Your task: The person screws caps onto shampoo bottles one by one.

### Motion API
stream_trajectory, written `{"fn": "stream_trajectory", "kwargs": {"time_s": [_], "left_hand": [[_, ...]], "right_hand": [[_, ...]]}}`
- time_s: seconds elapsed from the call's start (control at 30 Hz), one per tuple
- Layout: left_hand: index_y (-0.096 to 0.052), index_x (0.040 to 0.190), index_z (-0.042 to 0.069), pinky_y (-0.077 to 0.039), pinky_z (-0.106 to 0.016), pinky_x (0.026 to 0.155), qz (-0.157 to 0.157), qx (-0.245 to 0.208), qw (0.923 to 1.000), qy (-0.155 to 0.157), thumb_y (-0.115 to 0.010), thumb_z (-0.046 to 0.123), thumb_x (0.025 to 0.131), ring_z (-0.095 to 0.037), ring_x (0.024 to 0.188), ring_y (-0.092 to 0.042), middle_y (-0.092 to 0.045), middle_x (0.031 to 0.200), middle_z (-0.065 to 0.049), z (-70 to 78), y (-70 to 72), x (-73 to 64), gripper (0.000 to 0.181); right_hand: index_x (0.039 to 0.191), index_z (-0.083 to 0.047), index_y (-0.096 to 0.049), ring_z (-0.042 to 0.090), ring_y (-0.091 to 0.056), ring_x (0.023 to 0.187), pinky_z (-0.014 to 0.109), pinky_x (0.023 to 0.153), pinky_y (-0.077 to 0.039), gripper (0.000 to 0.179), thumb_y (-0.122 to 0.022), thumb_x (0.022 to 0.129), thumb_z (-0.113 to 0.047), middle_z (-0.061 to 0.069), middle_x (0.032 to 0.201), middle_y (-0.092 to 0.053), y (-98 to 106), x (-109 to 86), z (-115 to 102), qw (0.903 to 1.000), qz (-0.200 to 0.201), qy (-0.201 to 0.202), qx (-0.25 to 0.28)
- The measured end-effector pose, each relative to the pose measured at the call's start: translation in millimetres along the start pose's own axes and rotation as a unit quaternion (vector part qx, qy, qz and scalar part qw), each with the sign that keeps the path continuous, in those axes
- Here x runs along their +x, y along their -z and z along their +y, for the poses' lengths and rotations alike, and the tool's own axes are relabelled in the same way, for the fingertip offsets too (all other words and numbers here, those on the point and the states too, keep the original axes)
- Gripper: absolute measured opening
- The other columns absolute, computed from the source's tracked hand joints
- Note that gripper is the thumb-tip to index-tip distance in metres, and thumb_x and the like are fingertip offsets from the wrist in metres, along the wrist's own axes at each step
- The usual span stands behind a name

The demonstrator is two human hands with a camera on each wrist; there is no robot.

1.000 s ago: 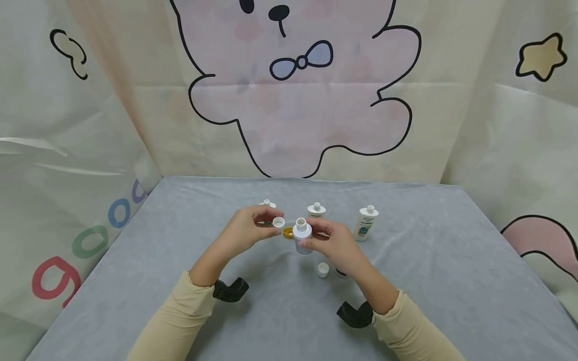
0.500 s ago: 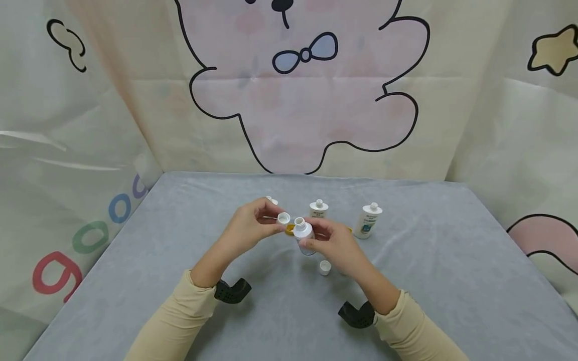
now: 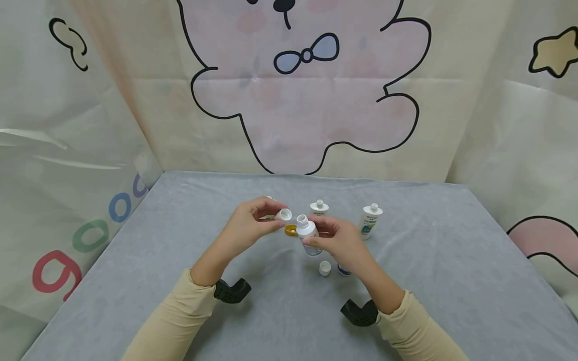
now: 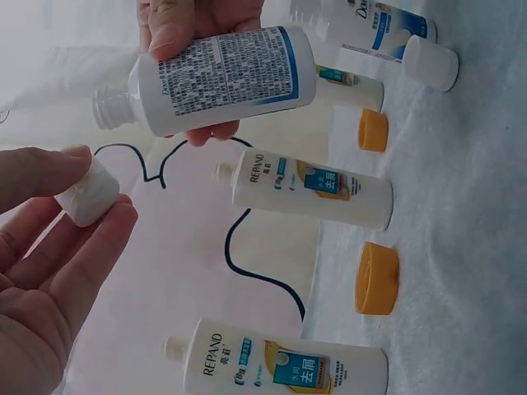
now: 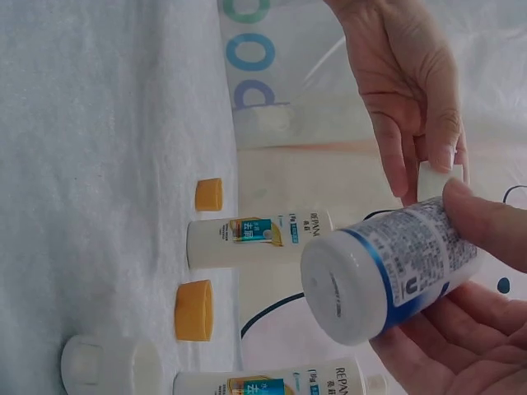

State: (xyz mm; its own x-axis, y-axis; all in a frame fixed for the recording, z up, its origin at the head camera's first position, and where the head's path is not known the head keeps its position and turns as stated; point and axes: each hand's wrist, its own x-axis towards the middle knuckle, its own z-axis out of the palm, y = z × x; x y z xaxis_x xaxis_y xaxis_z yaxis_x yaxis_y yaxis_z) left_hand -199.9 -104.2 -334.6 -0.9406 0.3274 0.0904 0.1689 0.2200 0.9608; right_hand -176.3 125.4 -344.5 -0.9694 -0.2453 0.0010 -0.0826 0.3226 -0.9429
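Note:
My left hand pinches a small white bottle cap between thumb and fingers, its hollow side partly visible. My right hand grips a white bottle, thumb on the near side and fingers behind. That bottle is uncapped, with a bare threaded neck leaning toward the cap. A small gap separates neck and cap. The left wrist view shows dense printed text and a blue edge on the bottle's label. From the right wrist, the bottle's white base faces the camera.
White shampoo bottles marked REPAND stand uncapped toward the back of the grey cloth-covered table. Orange caps lie in front of them. Nearer me are another white cap and a blue-and-white bottle, mostly hidden by my right hand.
The cap in my left hand has risen slightly and moved a little to the right. The bottle in my right hand now leans more to the left. The head view has shifted slightly.

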Motion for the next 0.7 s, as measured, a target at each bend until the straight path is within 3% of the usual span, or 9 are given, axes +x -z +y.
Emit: {"fn": "stream_trajectory", "kwargs": {"time_s": [0.3, 0.4, 0.53, 0.7], "left_hand": [[-0.069, 0.125, 0.016, -0.058, -0.034, 0.093, -0.004, 0.005, 1.0000, 0.000, -0.075, 0.020, 0.090, -0.021, 0.118, -0.065, -0.066, 0.127, -0.004, -0.2, -2.3, -0.4, 0.035], [-0.069, 0.126, 0.017, -0.057, -0.034, 0.093, -0.002, 0.015, 0.9998, -0.015, -0.074, 0.022, 0.091, -0.020, 0.119, -0.063, -0.065, 0.129, -0.005, -0.1, -2.2, -0.9, 0.036], [-0.068, 0.128, 0.015, -0.057, -0.032, 0.091, 0.000, 0.014, 0.9991, -0.039, -0.073, 0.019, 0.092, -0.021, 0.115, -0.061, -0.064, 0.128, -0.007, 0.3, -3.1, -1.2, 0.037], [-0.066, 0.121, 0.010, -0.059, -0.030, 0.088, 0.015, -0.012, 0.9995, -0.025, -0.074, 0.015, 0.090, -0.021, 0.110, -0.067, -0.066, 0.122, -0.007, 0.7, -5.5, -1.0, 0.032]], "right_hand": [[0.138, -0.004, -0.058, 0.030, -0.065, 0.115, 0.022, 0.079, -0.057, 0.053, -0.075, 0.089, -0.012, 0.019, 0.130, -0.064, 5.8, -2.1, -0.8, 0.9993, 0.009, 0.034, -0.012], [0.140, -0.003, -0.056, 0.032, -0.064, 0.120, 0.023, 0.083, -0.058, 0.055, -0.075, 0.089, -0.013, 0.020, 0.134, -0.063, 6.2, -2.1, -1.4, 0.9990, 0.013, 0.040, -0.016], [0.135, -0.003, -0.060, 0.031, -0.064, 0.120, 0.025, 0.087, -0.059, 0.053, -0.077, 0.086, -0.013, 0.019, 0.132, -0.064, 4.8, -1.7, -1.8, 0.9990, 0.024, 0.036, -0.011], [0.127, -0.004, -0.066, 0.030, -0.067, 0.115, 0.024, 0.080, -0.059, 0.046, -0.079, 0.084, -0.013, 0.017, 0.125, -0.069, 1.7, -2.2, -0.8, 0.9986, 0.026, 0.045, -0.013]]}}
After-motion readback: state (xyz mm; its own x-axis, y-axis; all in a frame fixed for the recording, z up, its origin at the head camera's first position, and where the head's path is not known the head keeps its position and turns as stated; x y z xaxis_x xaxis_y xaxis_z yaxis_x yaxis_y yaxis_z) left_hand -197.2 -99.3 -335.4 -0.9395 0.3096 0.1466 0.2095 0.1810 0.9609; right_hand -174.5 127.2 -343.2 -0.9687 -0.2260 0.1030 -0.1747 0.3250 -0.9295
